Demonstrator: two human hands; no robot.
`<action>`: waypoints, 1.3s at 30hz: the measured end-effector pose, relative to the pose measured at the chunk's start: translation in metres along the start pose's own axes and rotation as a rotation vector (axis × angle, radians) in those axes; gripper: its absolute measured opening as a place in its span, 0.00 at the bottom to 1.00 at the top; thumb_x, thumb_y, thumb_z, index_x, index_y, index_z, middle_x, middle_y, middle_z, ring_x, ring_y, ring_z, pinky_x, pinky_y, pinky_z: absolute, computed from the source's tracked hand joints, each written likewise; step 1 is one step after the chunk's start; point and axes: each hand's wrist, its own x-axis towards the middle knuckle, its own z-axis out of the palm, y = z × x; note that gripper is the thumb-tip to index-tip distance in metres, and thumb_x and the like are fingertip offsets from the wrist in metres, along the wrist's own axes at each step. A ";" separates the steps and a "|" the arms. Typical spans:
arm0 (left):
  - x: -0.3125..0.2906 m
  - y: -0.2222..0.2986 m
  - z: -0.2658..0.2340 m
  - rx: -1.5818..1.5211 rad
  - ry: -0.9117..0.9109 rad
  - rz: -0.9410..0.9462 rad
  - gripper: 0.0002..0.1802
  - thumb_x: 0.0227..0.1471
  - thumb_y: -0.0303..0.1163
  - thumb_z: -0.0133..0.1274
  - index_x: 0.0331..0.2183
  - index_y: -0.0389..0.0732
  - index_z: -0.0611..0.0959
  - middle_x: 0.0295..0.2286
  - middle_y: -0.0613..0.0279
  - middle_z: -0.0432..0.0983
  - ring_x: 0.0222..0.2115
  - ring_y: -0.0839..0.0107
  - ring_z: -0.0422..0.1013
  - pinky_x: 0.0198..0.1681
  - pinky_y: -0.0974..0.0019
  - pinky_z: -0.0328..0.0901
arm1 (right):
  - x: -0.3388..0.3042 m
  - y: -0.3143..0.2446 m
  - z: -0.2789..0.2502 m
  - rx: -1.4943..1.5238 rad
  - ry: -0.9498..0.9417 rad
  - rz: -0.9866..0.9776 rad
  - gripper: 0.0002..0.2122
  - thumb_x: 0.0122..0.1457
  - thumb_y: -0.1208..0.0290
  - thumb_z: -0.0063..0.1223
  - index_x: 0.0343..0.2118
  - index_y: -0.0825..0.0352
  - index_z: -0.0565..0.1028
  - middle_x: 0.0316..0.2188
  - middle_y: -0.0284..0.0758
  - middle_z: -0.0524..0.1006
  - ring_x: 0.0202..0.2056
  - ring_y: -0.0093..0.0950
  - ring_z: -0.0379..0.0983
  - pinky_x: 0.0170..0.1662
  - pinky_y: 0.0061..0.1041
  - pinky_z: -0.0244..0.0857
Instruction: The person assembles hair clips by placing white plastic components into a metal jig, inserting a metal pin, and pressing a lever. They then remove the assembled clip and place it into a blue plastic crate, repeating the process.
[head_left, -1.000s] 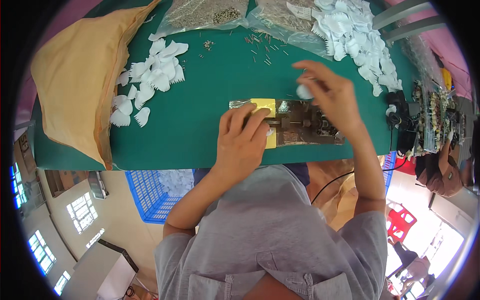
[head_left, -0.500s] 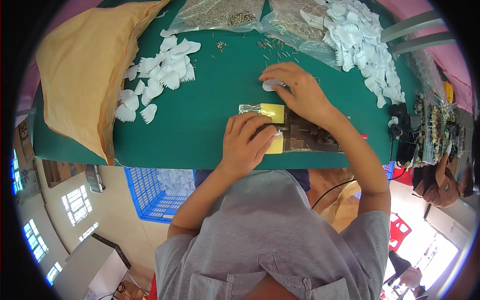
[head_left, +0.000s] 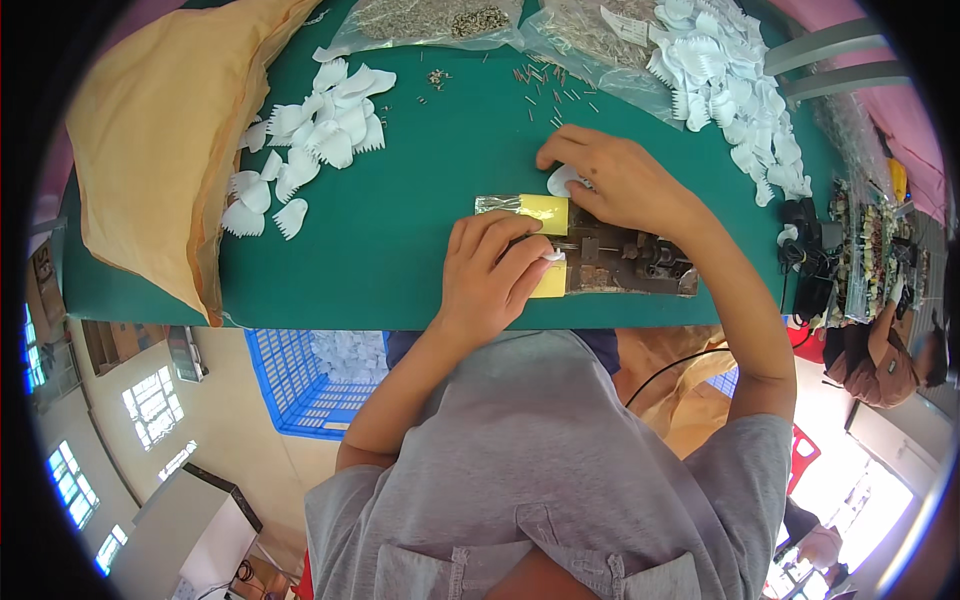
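Note:
My left hand (head_left: 490, 268) rests over the left end of a dark metal jig (head_left: 610, 265) with yellow blocks (head_left: 545, 212). Its thumb and forefinger close on a small white plastic piece (head_left: 553, 256), mostly hidden by the fingers. Beyond the jig, my right hand (head_left: 625, 182) bends over a white toothed claw-clip half (head_left: 564, 180) and pinches it between thumb and fingers, just above the green tabletop (head_left: 400, 220). Part of that clip half is covered by the hand.
White toothed clip halves (head_left: 335, 120) lie at the back left, with a larger heap (head_left: 710, 70) at the back right. Metal pins (head_left: 550, 90) and springs (head_left: 437, 78) lie near clear bags (head_left: 430, 25). A tan sack (head_left: 170, 150) stands left; a blue crate (head_left: 290, 390) sits below the table edge.
My right hand has moved right and slightly nearer, carrying the white clip half toward the jig, and more of the jig's right part shows. My left hand stays at the jig.

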 end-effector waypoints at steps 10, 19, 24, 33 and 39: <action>0.002 0.002 -0.004 -0.018 -0.054 -0.031 0.15 0.46 0.27 0.68 0.37 0.43 0.81 0.47 0.56 0.78 0.44 0.56 0.73 0.48 0.55 0.64 | -0.008 -0.014 -0.019 0.356 0.081 0.114 0.08 0.57 0.81 0.62 0.40 0.68 0.79 0.34 0.34 0.80 0.34 0.24 0.78 0.39 0.24 0.73; -0.007 -0.004 0.001 -0.167 0.060 -0.210 0.36 0.41 0.24 0.73 0.51 0.41 0.74 0.48 0.54 0.72 0.47 0.57 0.72 0.49 0.57 0.68 | -0.039 -0.034 0.008 0.493 0.040 0.201 0.08 0.57 0.81 0.62 0.40 0.70 0.80 0.31 0.34 0.82 0.32 0.21 0.78 0.42 0.23 0.74; -0.011 -0.006 0.001 -0.335 -0.049 -0.379 0.41 0.41 0.21 0.73 0.56 0.39 0.71 0.50 0.54 0.69 0.48 0.62 0.71 0.52 0.62 0.69 | -0.025 -0.030 0.017 0.399 0.089 0.189 0.12 0.55 0.80 0.62 0.43 0.67 0.80 0.36 0.34 0.83 0.39 0.29 0.80 0.44 0.29 0.75; -0.006 -0.007 -0.001 -0.187 0.041 -0.328 0.49 0.38 0.27 0.75 0.61 0.38 0.68 0.53 0.54 0.67 0.54 0.60 0.68 0.57 0.59 0.66 | 0.010 -0.013 0.012 0.040 0.004 -0.198 0.09 0.53 0.78 0.64 0.38 0.66 0.82 0.39 0.33 0.83 0.40 0.36 0.80 0.46 0.34 0.71; 0.000 -0.002 -0.005 -0.083 0.057 -0.271 0.56 0.38 0.27 0.74 0.66 0.38 0.63 0.57 0.50 0.69 0.60 0.58 0.63 0.63 0.58 0.61 | -0.020 -0.024 -0.004 0.186 0.146 -0.125 0.03 0.55 0.73 0.63 0.31 0.64 0.82 0.27 0.32 0.81 0.31 0.35 0.77 0.40 0.33 0.68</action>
